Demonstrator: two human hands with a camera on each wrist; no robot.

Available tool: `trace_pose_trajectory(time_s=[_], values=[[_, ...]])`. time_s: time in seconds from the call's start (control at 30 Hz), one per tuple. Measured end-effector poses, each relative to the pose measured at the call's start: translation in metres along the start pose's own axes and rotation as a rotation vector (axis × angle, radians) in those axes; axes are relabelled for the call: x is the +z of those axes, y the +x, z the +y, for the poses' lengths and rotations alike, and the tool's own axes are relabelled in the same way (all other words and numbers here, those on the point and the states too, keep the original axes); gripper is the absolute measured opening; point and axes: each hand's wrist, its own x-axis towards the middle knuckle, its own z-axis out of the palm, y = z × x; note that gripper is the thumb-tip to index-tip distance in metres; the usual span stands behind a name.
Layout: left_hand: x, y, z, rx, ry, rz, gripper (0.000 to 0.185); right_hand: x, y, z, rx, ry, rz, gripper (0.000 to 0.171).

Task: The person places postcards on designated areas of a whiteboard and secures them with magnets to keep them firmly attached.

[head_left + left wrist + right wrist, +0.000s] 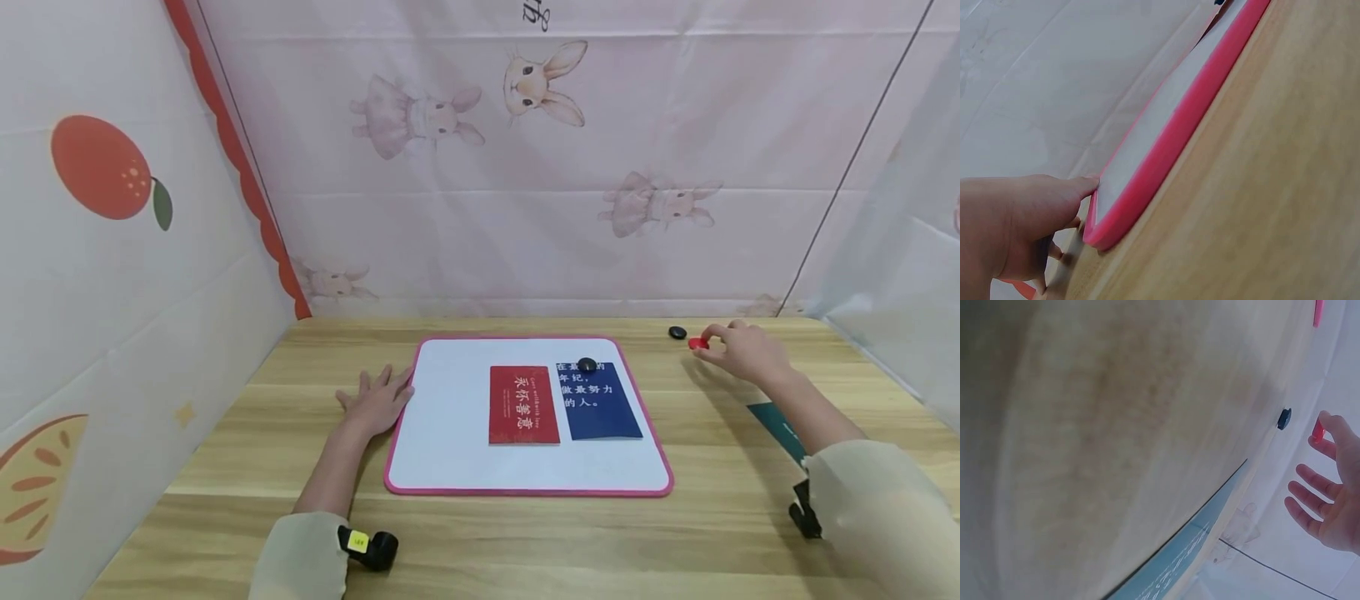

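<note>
Evidently, in the head view, the left hand (375,404) lies spread at the left edge of the whiteboard (450,417), probably steadying it; 1 black disc (587,365) sits on the blue card (606,418), as if pinning it. Far right, the right hand (742,352) pinches a red disc (697,343). The left wrist view shows the left thumb (1085,185) at the pink rim (1175,140). The right wrist view shows the red disc seemingly lifted off the table (1116,425).

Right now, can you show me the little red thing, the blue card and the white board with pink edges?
Little red thing (697,343): head view, middle of the part that shows.
Blue card (599,402): head view, middle of its printed front.
White board (450,412): head view, bare white surface.
</note>
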Motion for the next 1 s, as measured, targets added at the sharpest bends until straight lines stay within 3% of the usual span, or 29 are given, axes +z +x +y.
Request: trace_pose_trajectory(time_s=[1.0], values=[[-0.001, 0.000, 0.002, -0.007, -0.009, -0.005, 0.052, 0.000, 0.005, -0.033, -0.052, 0.015, 0.047, 0.038]])
